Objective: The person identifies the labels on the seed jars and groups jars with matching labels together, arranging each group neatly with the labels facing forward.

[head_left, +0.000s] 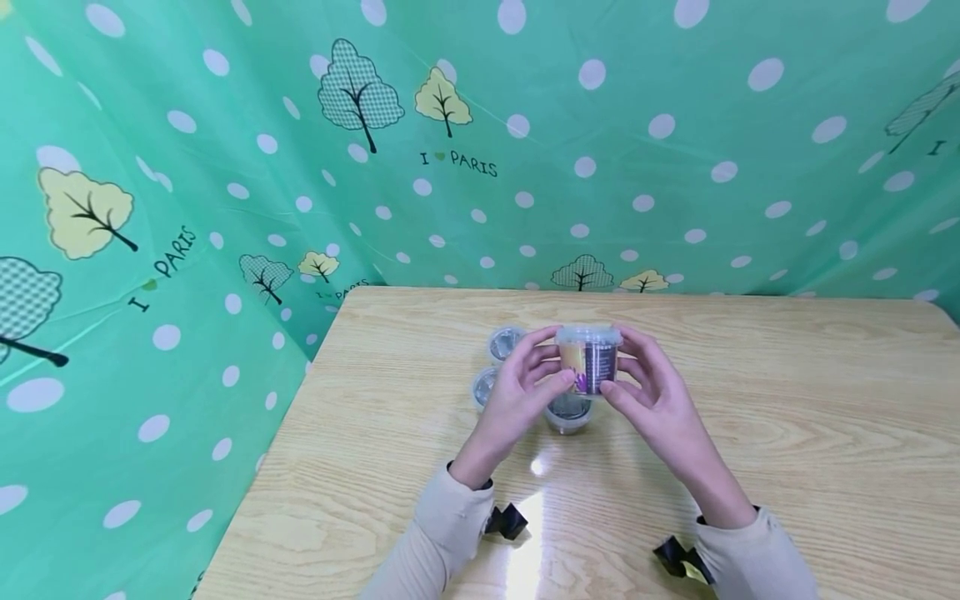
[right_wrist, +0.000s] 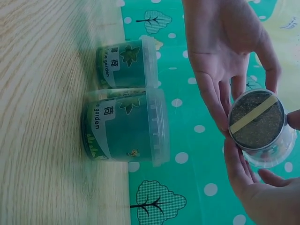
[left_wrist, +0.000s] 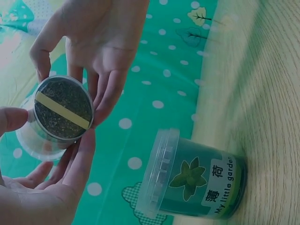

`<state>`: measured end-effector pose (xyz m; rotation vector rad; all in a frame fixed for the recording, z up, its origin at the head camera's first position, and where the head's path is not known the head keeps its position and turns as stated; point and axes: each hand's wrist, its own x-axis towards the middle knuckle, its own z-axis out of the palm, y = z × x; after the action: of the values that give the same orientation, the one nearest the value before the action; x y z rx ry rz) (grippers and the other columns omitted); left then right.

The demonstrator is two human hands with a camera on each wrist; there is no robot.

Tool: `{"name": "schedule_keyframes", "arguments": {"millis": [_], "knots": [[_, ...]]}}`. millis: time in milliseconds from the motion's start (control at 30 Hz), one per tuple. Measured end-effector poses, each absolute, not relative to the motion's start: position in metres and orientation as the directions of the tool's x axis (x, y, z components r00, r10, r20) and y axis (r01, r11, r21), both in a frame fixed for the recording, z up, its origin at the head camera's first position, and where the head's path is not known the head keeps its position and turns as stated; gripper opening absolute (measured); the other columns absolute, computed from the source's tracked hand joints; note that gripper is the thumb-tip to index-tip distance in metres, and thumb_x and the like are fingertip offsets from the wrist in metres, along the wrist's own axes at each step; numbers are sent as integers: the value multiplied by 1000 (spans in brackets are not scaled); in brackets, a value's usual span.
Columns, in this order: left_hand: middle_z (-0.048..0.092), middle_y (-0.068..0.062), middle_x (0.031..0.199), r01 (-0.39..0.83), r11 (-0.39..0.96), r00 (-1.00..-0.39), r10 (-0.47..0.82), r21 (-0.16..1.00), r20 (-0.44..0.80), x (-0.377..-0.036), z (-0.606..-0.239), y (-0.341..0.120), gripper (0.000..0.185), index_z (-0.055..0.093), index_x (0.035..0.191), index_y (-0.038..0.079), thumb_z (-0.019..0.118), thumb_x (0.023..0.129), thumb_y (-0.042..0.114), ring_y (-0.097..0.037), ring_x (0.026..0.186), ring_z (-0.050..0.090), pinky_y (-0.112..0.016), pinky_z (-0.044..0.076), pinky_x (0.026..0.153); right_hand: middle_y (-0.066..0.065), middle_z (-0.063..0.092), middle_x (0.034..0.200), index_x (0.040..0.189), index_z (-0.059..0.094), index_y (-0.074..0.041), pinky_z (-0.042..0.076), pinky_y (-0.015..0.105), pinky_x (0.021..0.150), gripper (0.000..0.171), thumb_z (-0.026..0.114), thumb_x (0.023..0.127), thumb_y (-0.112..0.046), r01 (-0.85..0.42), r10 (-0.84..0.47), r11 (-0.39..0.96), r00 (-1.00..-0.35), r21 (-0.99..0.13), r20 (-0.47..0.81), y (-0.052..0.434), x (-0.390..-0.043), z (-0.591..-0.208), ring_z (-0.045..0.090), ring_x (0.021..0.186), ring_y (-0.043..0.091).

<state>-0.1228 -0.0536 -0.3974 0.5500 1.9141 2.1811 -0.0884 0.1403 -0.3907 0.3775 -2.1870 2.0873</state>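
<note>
My left hand (head_left: 525, 387) and right hand (head_left: 651, 392) pinch a lidded plant pot (head_left: 589, 358), hiding three pots (head_left: 504, 342) behind; bare worktop (head_left: 787, 400) lies rightward.

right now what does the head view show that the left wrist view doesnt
Only the head view shows the whole wooden table, both sleeves, and three more tubs standing under and behind the hands. Only the left wrist view shows the held tub's underside: dark contents crossed by a pale strip, plus one standing tub's label with a leaf and "My little garden". Both show the left hand and right hand holding the lidded tub above the table, and the green dotted backdrop.
</note>
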Motion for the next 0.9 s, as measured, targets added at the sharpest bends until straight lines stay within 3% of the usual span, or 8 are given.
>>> {"name": "schedule_keyframes", "arguments": {"millis": [233, 900], "knots": [[53, -23, 135, 79, -164, -930, 343, 983, 131, -123, -398, -53, 62, 39, 147, 7, 65, 91, 4, -30, 121, 57, -36, 53, 102, 15, 43, 140, 148, 32, 1, 50, 14, 97, 65, 65, 92, 3, -252, -62, 54, -967, -966, 249, 139, -89, -391, 53, 118, 10], [58, -12, 133, 107, -112, -958, 255, 988, 133, -119, -397, -49, 63, 47, 141, 13, 77, 86, 12, -25, 119, 59, -41, 53, 101, 9, 50, 133, 145, 36, -2, 49, 13, 98, 73, 77, 84, -2, -252, -17, 165, -967, -954, 252, 132, -88, -396, 52, 118, 12]]}}
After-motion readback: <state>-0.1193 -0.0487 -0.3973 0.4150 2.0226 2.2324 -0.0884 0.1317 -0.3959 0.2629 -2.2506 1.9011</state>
